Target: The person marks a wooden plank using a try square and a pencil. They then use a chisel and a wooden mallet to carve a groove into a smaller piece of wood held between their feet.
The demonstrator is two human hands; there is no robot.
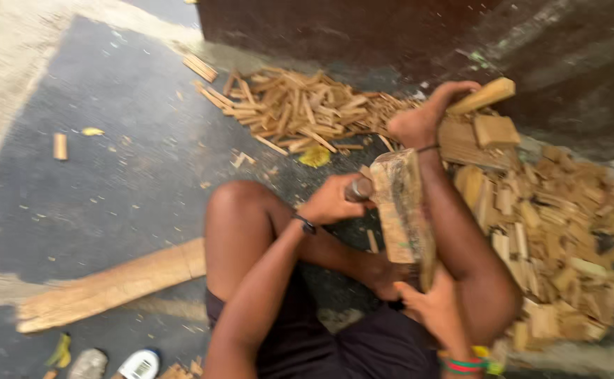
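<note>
While seated, left hand point(331, 200) fingers clamped on tool handle point(358, 189), right hand point(437, 305) gripping wood block point(404, 210).

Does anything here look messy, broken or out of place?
Yes. Split wood sticks lie strewn in loose heaps over the dark floor, one stray piece far off alone. A long plank lies askew beside the person's knee.

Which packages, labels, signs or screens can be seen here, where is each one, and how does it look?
White object with small label: bottom edge, left of the person's knee; rounded, white, with a small dark printed patch.
Wrist device: on the left wrist; small, dark, its face too blurred to tell if it is a screen.
No packages or signs in view.
</note>
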